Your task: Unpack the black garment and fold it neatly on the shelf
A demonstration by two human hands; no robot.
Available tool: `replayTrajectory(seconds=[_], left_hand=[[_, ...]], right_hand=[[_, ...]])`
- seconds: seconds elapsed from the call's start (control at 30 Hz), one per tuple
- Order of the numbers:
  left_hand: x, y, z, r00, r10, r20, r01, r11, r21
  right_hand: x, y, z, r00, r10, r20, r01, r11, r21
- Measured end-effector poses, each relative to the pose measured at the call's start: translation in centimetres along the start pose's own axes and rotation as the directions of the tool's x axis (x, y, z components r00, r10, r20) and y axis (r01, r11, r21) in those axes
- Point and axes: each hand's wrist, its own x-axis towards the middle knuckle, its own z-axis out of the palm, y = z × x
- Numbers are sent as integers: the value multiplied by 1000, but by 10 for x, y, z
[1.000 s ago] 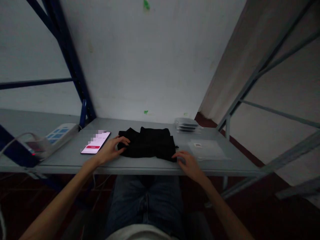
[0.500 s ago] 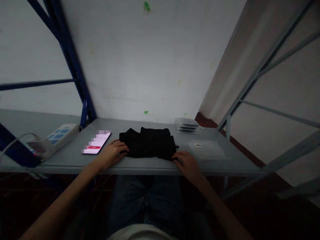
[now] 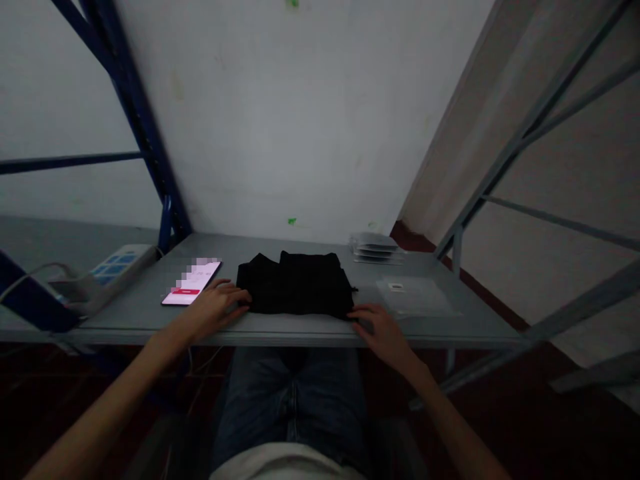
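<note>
A black folded garment [image 3: 295, 285] lies on the grey shelf top in front of me; its exact kind is hard to make out in the dim light. At its left edge is my left hand [image 3: 216, 307], open, the fingers stretched out and their tips touching the cloth. My right hand [image 3: 383, 333] has its thumb and fingers closed on the garment's near right corner. A small dark cord or tag sticks out from the right side of the cloth.
A lit phone [image 3: 193, 285] lies left of the garment. Farther left is a white power strip [image 3: 120, 273] with cables. Clear plastic bags [image 3: 420, 297] lie on the right, one labelled. A stack of flat packets [image 3: 376, 248] sits behind them. Blue posts [image 3: 145, 133] frame the shelf top [image 3: 300, 327].
My left hand has slid slightly left, off the cloth to its edge. The right hand has shifted a little to the right, and the garment's near edge now lies straighter.
</note>
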Motion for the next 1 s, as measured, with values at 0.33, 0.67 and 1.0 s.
replayTrajectory(seconds=[0.33, 0.67, 1.0], left_hand=[[91, 12, 29, 995, 80, 59, -85, 993, 86], [121, -2, 37, 988, 10, 152, 0, 998, -67], [135, -8, 32, 994, 9, 112, -9, 1000, -6]], right_hand=[[64, 26, 11, 991, 79, -109, -84, 996, -36], [126, 20, 11, 976, 122, -179, -130, 991, -38], [155, 29, 13, 921, 273, -279, -254, 962, 103]])
